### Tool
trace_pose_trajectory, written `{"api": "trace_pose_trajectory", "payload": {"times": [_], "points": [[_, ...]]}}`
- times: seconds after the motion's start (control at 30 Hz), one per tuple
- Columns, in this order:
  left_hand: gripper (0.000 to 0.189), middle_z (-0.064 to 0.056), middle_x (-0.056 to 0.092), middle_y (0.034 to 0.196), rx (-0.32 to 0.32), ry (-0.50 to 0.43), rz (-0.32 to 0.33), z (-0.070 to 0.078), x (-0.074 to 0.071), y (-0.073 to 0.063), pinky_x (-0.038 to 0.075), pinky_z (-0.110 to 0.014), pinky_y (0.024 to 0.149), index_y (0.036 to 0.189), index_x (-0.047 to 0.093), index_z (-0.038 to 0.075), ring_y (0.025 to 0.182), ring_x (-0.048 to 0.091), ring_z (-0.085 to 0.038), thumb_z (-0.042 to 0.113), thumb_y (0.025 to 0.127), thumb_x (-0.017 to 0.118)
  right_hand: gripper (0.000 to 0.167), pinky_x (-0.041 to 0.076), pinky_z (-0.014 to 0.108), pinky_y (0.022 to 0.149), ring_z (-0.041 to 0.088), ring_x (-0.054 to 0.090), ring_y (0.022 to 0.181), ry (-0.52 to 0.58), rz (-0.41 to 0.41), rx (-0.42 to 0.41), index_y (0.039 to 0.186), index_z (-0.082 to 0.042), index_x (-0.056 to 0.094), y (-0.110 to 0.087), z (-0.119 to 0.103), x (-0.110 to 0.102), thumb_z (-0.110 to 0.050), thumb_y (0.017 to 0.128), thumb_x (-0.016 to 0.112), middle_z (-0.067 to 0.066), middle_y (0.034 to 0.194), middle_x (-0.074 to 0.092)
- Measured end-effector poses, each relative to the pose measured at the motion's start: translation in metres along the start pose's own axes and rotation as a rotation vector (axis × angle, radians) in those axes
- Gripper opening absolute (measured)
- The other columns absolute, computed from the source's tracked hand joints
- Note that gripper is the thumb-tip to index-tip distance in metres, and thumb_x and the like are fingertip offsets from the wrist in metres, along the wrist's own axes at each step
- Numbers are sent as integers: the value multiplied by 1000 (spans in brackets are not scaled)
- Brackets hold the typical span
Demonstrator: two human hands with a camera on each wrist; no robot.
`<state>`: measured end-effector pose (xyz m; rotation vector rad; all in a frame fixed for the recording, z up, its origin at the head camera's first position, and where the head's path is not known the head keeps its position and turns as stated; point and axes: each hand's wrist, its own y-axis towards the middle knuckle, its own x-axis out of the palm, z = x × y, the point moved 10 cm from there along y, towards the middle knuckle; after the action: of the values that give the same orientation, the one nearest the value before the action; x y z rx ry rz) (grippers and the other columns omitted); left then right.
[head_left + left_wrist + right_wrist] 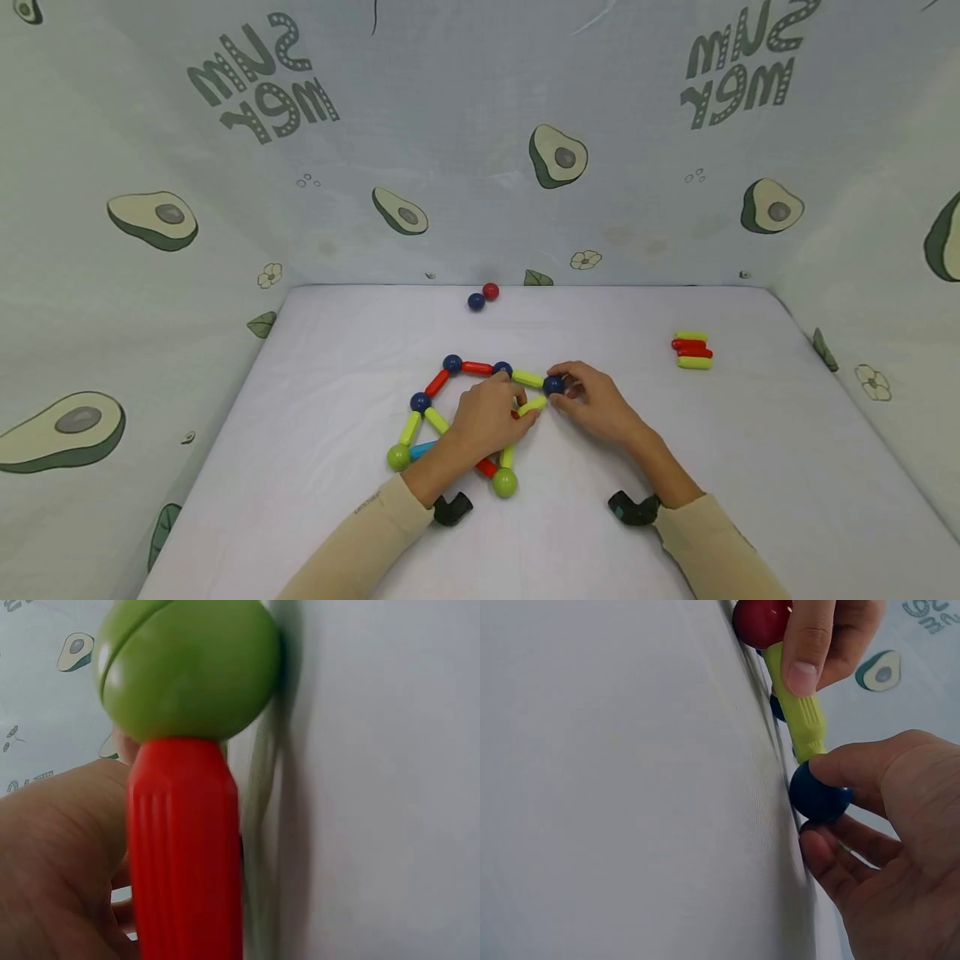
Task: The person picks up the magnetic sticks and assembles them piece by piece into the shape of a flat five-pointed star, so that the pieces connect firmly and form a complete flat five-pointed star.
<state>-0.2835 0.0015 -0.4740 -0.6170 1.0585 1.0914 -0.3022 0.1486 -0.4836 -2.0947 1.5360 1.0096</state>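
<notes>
My right hand (597, 402) pinches a dark blue ball (553, 385) between thumb and fingers. A yellow-green rod (528, 379) runs from that ball to another blue ball (502, 368). With thumb and fingers my left hand (483, 417) grips a second yellow-green rod (802, 712). One end of this rod meets a red ball (761, 621); its other end is at the pinched blue ball. Under the left hand, part of the joined rods and balls is hidden. A green ball (191, 667) with a red rod (184, 855) lies close to the left wrist.
The joined figure also has a blue ball (421, 402), another green ball (398, 457) and a light blue rod (422, 450) at its left. Loose red (491, 291) and blue balls (476, 302) lie at the back edge. Several loose rods (692, 344) lie side by side at right.
</notes>
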Motion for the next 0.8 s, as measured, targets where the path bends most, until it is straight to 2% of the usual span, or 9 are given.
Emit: {"api": "trace_pose_trajectory", "payload": {"times": [0.17, 0.3, 0.37, 0.47, 0.53, 0.6, 0.67, 0.8], "points": [[32, 2, 60, 92, -9, -2, -4, 0, 1, 0, 41, -20, 48, 96, 79, 19, 59, 50, -9, 50, 92, 74, 38, 56, 36, 88, 19, 62, 98, -5, -10, 12, 131, -8, 62, -4, 1, 3, -14, 95, 74, 8, 114, 68], [37, 2, 58, 92, -22, -43, 3, -1, 0, -1, 42, -20, 51, 99, 75, 16, 61, 51, -9, 52, 91, 74, 39, 55, 34, 86, 18, 62, 97, -12, -23, 14, 131, -9, 61, -9, -1, 4, -15, 95, 74, 6, 113, 68], [43, 2, 57, 90, -55, -71, 11, -6, 0, -2, 42, -20, 52, 102, 69, 13, 64, 52, -11, 55, 92, 72, 39, 55, 35, 86, 17, 62, 97, -13, -26, 12, 131, -9, 61, -10, -3, 4, -15, 95, 74, 7, 113, 67], [52, 0, 55, 86, -143, -72, 10, -18, 0, -5, 42, -22, 54, 105, 60, 9, 66, 52, -14, 60, 95, 63, 38, 55, 37, 86, 18, 62, 96, -13, -23, 15, 131, -8, 61, -11, -4, 4, -14, 96, 73, 8, 111, 67], [54, -2, 53, 81, -200, -62, -4, -25, 0, -7, 42, -24, 53, 103, 58, 7, 65, 52, -15, 61, 97, 60, 38, 55, 37, 85, 18, 61, 95, -14, -24, 23, 130, -8, 61, -12, -5, 3, -14, 95, 73, 8, 110, 67], [51, -2, 53, 78, -226, -66, -26, -29, 0, -8, 42, -24, 53, 100, 59, 6, 64, 52, -16, 57, 98, 61, 37, 54, 35, 83, 17, 60, 94, -21, -30, 32, 129, -8, 61, -13, -5, 4, -15, 95, 73, 6, 108, 67], [46, -3, 53, 75, -222, -91, -52, -30, 0, -8, 43, -24, 52, 94, 59, 8, 61, 53, -16, 53, 97, 64, 36, 54, 32, 82, 16, 59, 92, -25, -36, 37, 127, -9, 61, -14, -5, 4, -16, 94, 74, 5, 106, 66], [37, 0, 54, 69, -184, -148, -90, -29, 0, -6, 43, -23, 50, 95, 64, 9, 57, 53, -14, 45, 96, 69, 33, 54, 30, 84, 15, 59, 94, 1, -57, 43, 126, -9, 63, -17, -5, 4, -21, 97, 72, 2, 109, 67]]}}
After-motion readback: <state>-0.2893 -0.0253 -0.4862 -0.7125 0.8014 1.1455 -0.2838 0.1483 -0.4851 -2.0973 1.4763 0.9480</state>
